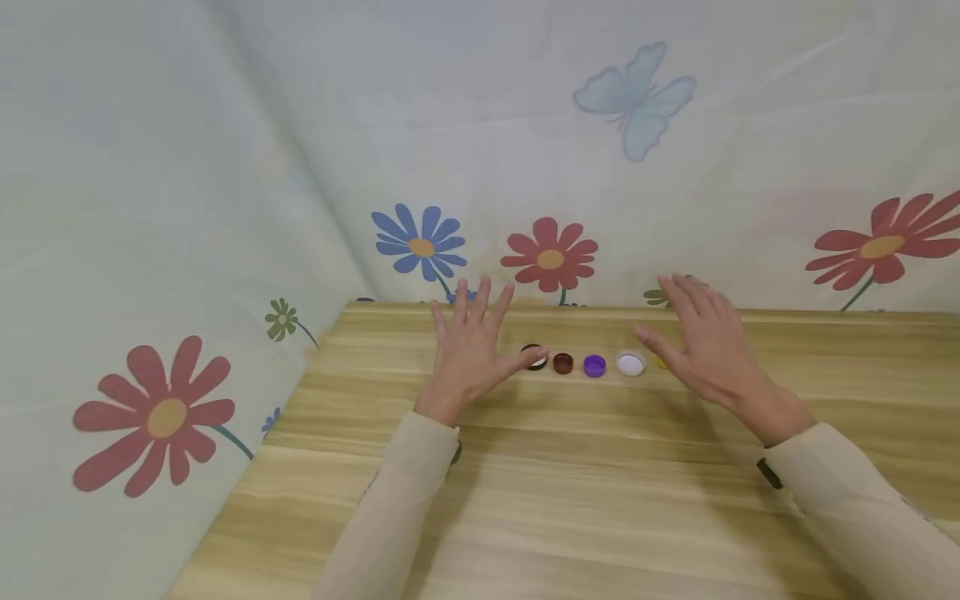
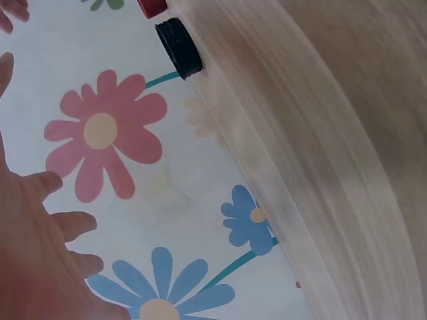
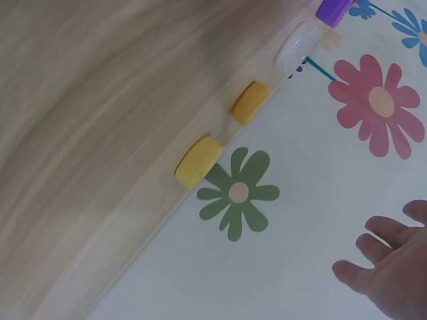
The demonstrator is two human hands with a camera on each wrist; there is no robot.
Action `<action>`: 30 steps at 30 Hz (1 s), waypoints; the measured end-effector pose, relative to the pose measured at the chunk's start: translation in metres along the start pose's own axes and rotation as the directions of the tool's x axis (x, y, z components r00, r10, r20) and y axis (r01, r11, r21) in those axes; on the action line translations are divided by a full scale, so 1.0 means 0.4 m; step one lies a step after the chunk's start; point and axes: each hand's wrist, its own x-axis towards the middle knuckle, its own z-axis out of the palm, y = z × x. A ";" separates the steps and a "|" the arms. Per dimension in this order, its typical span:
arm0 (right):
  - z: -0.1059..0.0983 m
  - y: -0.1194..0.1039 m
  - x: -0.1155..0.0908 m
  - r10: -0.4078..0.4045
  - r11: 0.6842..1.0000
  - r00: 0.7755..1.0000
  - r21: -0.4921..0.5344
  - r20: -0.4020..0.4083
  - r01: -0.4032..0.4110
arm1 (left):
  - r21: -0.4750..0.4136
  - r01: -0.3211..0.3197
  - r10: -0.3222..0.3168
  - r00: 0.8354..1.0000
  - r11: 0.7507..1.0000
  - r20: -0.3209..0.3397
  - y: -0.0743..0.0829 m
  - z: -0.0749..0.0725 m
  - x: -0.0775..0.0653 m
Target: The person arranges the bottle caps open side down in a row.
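Note:
Several bottle caps stand in a row on the wooden table. From left to right in the head view come a black cap (image 1: 534, 357), a dark red cap (image 1: 562, 363), a purple cap (image 1: 595, 366) and a white cap (image 1: 631, 363). Part of a yellow cap (image 1: 662, 363) shows beside my right hand (image 1: 708, 354); the right wrist view has an orange cap (image 3: 251, 103) and a yellow cap (image 3: 199, 162). My left hand (image 1: 468, 358), fingers spread, hovers by the black cap, its thumb overlapping it in view. The right hand's fingers are straight, holding nothing.
The wooden table (image 1: 540, 500) runs back to a pale curtain (image 1: 480, 150) printed with flowers and a butterfly. More curtain hangs along the table's left edge. A dark strap (image 1: 769, 473) shows at the right wrist.

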 end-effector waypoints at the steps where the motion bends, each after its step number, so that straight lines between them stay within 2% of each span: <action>1: 0.000 -0.002 0.001 -0.004 1.000 1.000 0.028 -0.018 0.004 | -0.013 0.000 0.000 1.000 1.000 0.000 0.000 -0.002 0.001; 6: 0.004 -0.023 0.011 0.017 0.985 0.999 0.174 -0.044 -0.009 | -0.076 -0.011 0.010 1.000 0.997 -0.018 -0.002 -0.011 0.006; 13: 0.024 -0.048 0.031 0.070 0.928 0.997 0.368 -0.028 -0.055 | -0.211 -0.041 0.030 0.998 0.977 -0.056 -0.009 -0.019 0.008; 19: 0.042 -0.066 0.058 0.066 0.899 0.997 0.437 -0.035 -0.044 | -0.362 -0.054 0.027 0.996 0.931 -0.079 -0.020 -0.014 0.005; 25: 0.062 -0.079 0.084 0.036 0.881 0.999 0.473 -0.022 -0.022 | -0.452 -0.073 0.031 0.995 0.889 -0.100 -0.029 0.000 0.006; 30: 0.081 -0.089 0.105 0.031 0.878 0.999 0.477 0.020 -0.037 | -0.535 -0.066 0.033 0.997 0.842 -0.071 -0.032 0.016 0.006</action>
